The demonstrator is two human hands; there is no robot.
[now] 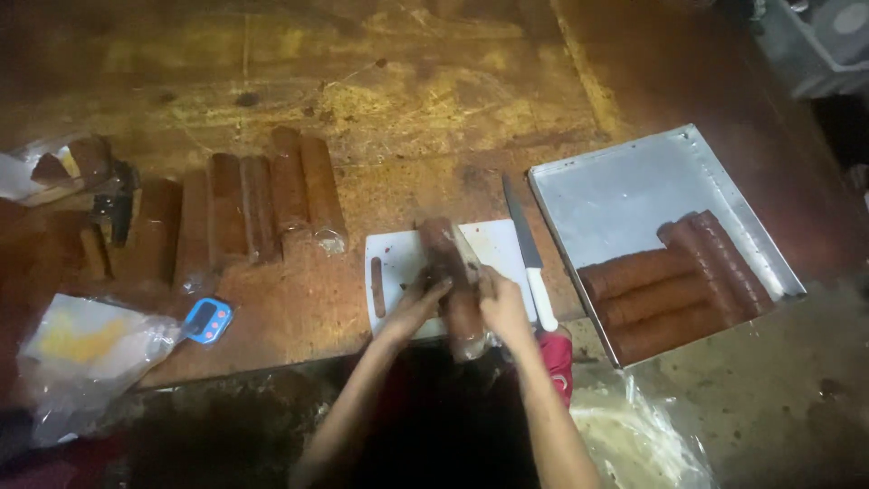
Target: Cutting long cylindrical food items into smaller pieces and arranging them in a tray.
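head-worn view, looking steeply down, near worktable (434,109)

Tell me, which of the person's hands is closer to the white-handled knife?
Right. The right hand grips the wrapped brown roll just beside the knife handle; the left hand holds the roll's far side.

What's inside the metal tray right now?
The tray holds five brown sausage logs bunched in its near right corner: three side by side, two lying across their far ends. The rest shows bare metal. Anything under the logs is hidden.
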